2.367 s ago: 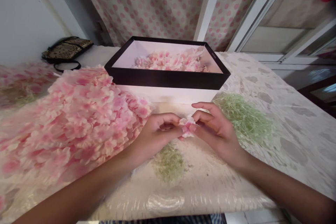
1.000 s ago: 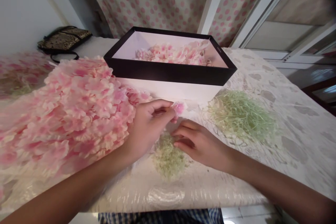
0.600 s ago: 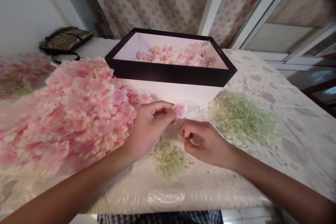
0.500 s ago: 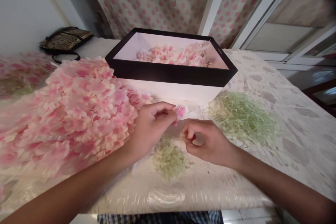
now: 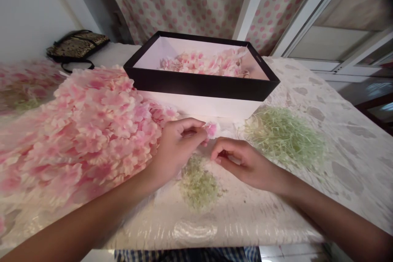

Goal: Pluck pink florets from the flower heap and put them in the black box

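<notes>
A small pink-and-white artificial flower point(image 5: 211, 129) is pinched between the thumb and fingers of my left hand point(image 5: 176, 147). Just right of it and a little nearer to me is my right hand point(image 5: 242, 161), its thumb and fingertips closed together; whatever they hold is too small to make out. On the table below and between the hands lies a small heap of pale green stems point(image 5: 199, 186). A large pile of pink flower heads point(image 5: 101, 131) spreads to the left of my left hand. Thin green stems point(image 5: 287, 139) form a bigger heap beyond my right hand.
A white box with a black rim point(image 5: 196, 88) stands behind my hands, with pink flowers point(image 5: 205, 63) inside. A patterned bag point(image 5: 78, 45) lies at the back left. The table point(image 5: 353, 163) has a clear plastic cover over a pale patterned cloth. A dotted curtain point(image 5: 184, 0) hangs behind.
My right hand has turned slightly, its fingers drawing closer together. My left hand stays in place with the flower.
</notes>
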Demonstrator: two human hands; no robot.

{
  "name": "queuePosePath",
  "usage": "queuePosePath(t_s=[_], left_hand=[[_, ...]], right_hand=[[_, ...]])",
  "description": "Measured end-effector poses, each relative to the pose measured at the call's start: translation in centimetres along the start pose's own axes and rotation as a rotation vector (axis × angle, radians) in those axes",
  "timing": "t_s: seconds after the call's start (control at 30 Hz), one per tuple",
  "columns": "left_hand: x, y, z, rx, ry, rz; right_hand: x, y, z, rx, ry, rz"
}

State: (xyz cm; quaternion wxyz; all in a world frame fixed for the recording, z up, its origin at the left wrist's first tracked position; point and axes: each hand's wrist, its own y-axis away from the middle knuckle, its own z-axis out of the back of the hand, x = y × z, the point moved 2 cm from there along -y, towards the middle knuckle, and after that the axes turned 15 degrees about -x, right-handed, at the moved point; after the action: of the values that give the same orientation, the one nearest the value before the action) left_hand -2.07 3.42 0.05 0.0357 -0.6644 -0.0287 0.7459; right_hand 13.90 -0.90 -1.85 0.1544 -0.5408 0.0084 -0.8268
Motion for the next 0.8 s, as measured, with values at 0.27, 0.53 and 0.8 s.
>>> queuePosePath(t_s=[0.27,0.53,0.8], left_hand=[[-0.2,0.2,0.0,0.002,0.017,0.037],[-0.1,0.2,0.0,0.003,0.04,0.057],[-0.1,0.1,0.1,-0.028,0.011,0.066]], right_hand=[[0.0,-0.2,0.9,-0.091,-0.046,-0.106],[0.1,-0.6,2.0,-0.135,-0.174,-0.19],[-0.5,-0.9,2.7,-0.193,0.049,-0.123]])
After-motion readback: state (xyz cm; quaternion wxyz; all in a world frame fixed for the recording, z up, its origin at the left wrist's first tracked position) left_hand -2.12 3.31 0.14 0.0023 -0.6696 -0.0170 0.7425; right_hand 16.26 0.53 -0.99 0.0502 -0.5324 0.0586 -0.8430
